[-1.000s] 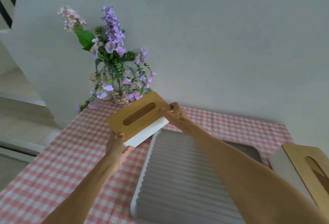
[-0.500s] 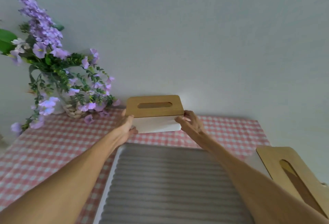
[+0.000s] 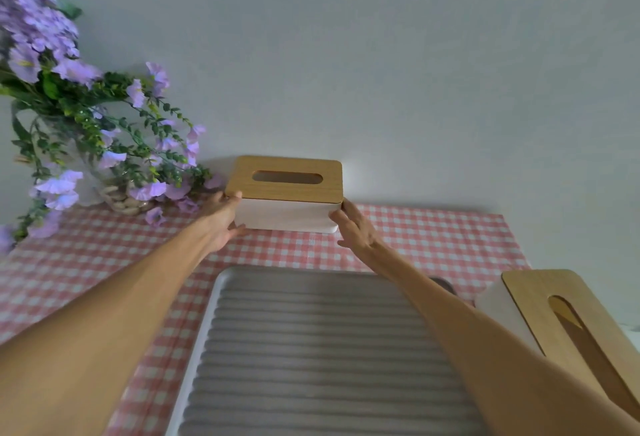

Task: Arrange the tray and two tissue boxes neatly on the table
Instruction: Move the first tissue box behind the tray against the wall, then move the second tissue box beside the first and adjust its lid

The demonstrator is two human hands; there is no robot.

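A white tissue box with a wooden slotted lid [image 3: 287, 193] stands at the back of the table, close to the wall. My left hand [image 3: 221, 219] grips its left end and my right hand [image 3: 355, 229] holds its right end. In front of it lies a grey ribbed tray with a white rim [image 3: 311, 349], partly under my forearms. A second tissue box with a wooden lid [image 3: 568, 324] sits at the right edge, turned at an angle and cut off by the frame.
A vase of purple flowers with green leaves [image 3: 86, 144] stands at the back left, its blooms hanging near the first box. A pink and white checked cloth [image 3: 86, 262] covers the table. A plain wall [image 3: 381, 71] runs behind.
Both hands carried the first tissue box from the left, tilted, to the back middle by the wall. It now sits level and square to the tray.
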